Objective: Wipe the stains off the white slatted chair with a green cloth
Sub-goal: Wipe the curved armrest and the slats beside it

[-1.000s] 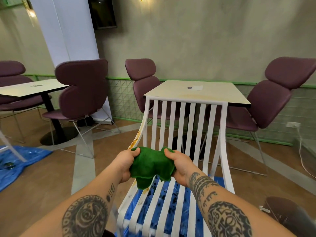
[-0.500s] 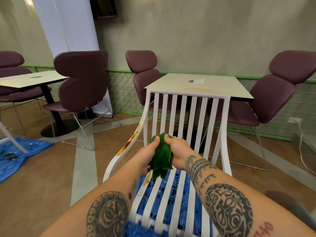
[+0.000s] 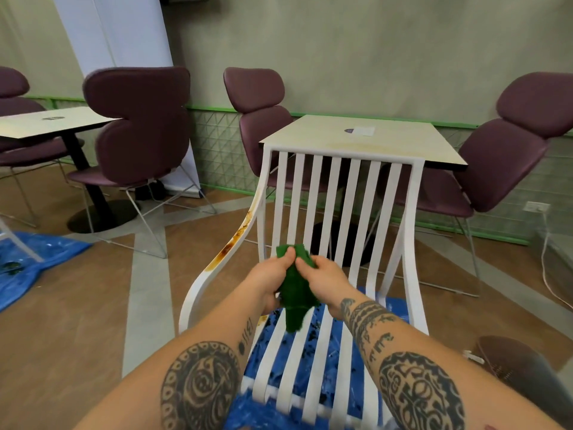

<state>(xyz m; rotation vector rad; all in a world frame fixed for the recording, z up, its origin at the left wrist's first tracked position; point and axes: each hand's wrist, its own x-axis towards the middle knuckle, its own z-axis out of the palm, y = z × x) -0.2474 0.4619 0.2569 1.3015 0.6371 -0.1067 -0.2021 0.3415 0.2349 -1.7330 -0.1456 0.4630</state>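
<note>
The white slatted chair (image 3: 341, 193) stands right in front of me, its back toward a table. Brown and orange stains (image 3: 231, 242) run down its left arm rail, and a smaller orange spot shows on the seat's left edge. I hold a bunched green cloth (image 3: 296, 288) over the seat, just in front of the back slats. My left hand (image 3: 269, 279) grips its left side and my right hand (image 3: 325, 276) grips its right side, thumbs meeting on top. The cloth's lower end hangs down over the seat slats.
A blue plastic sheet (image 3: 313, 367) lies under the chair, and another blue sheet (image 3: 28, 268) lies at far left. A beige table (image 3: 356, 141) with purple chairs (image 3: 502, 156) stands behind. Another table (image 3: 52, 122) and purple chair (image 3: 139, 125) stand at left. A cable (image 3: 544, 262) hangs at right.
My hands came together, folding the spread cloth into a narrow bundle. The view shifted so the stained left arm rail shows fully.
</note>
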